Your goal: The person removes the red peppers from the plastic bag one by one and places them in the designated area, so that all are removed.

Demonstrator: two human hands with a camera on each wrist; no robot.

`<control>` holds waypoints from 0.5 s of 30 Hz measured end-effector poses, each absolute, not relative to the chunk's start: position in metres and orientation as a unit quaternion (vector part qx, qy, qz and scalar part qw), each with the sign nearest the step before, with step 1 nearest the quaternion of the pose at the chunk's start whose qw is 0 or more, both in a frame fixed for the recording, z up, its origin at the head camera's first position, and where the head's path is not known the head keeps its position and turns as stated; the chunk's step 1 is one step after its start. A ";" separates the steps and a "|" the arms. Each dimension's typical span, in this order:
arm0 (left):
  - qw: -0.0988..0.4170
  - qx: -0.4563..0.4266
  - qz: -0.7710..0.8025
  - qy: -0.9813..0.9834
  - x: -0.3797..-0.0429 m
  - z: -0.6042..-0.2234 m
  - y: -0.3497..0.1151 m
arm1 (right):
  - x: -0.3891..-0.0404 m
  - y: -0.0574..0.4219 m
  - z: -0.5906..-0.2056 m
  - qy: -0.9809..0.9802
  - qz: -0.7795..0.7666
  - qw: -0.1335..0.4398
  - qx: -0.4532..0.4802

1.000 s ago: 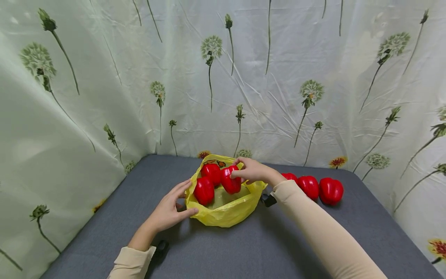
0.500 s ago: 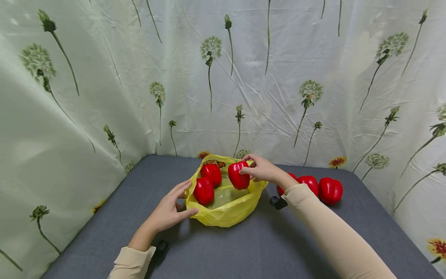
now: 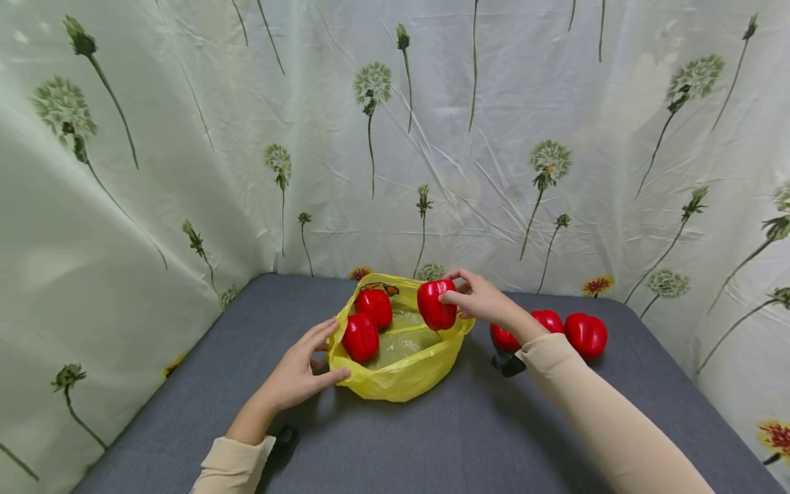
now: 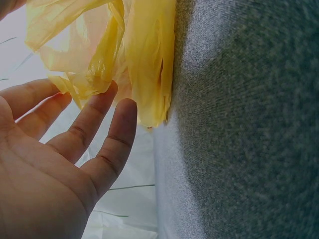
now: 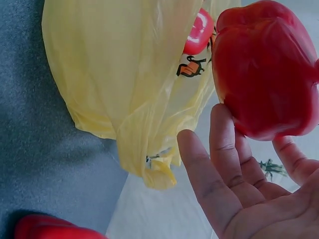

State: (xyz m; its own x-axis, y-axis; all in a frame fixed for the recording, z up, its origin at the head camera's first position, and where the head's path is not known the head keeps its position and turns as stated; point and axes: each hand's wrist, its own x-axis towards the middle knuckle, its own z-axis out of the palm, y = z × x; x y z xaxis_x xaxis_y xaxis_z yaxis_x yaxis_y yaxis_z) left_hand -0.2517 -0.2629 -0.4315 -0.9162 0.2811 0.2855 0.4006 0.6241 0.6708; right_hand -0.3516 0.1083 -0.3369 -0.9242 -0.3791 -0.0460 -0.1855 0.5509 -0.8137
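A yellow plastic bag [image 3: 401, 377] stands with its mouth spread wide. Inside, two red bell peppers [image 3: 373, 308] lie toward its left side. My right hand [image 3: 481, 300] pinches another red bell pepper [image 3: 436, 305] between thumb and fingers, holding it over the bag's right rim. In the right wrist view this bell pepper [image 5: 269, 69] hangs beside the bag [image 5: 109, 74]. At the bag's left side, my left hand [image 3: 299, 374] touches the rim with fingers and thumb spread. The left wrist view shows extended fingertips [image 4: 124, 112] against the yellow plastic [image 4: 149, 59].
More red bell peppers [image 3: 586, 336] sit on the grey table [image 3: 395, 446] to the right, one partly hidden behind my right wrist. A flower-printed curtain [image 3: 457, 171] borders the table behind and at both sides.
My right hand has moved right and slightly up with the bell pepper, from inside the bag's mouth to its right rim. The left hand and the two bagged peppers have stayed put.
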 end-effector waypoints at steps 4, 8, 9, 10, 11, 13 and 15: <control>0.078 -0.190 -0.390 -0.898 -0.252 -0.432 -0.263 | -0.348 0.115 -0.336 0.876 -0.446 0.099 -0.156; 0.076 -0.191 -0.389 -0.898 -0.252 -0.432 -0.263 | -0.344 0.123 -0.337 0.877 -0.445 0.091 -0.160; 0.075 -0.191 -0.389 -0.898 -0.252 -0.432 -0.263 | -0.343 0.126 -0.338 0.877 -0.444 0.090 -0.161; 0.075 -0.191 -0.389 -0.898 -0.252 -0.432 -0.263 | -0.343 0.128 -0.338 0.877 -0.443 0.089 -0.160; 0.074 -0.191 -0.389 -0.898 -0.252 -0.432 -0.263 | -0.342 0.130 -0.339 0.878 -0.443 0.088 -0.159; 0.073 -0.190 -0.388 -0.899 -0.252 -0.432 -0.263 | -0.342 0.135 -0.338 0.878 -0.445 0.086 -0.157; 0.074 -0.190 -0.388 -0.899 -0.251 -0.431 -0.263 | -0.340 0.139 -0.337 0.877 -0.447 0.083 -0.154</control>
State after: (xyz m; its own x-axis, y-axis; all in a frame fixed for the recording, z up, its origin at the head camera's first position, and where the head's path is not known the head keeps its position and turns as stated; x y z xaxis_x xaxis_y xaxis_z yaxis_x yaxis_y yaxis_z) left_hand -0.2515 -0.2633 -0.4313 -0.9173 0.2837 0.2794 0.3979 0.6267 0.6700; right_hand -0.3402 0.1392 -0.3372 -0.9390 -0.3439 -0.0081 -0.1955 0.5530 -0.8100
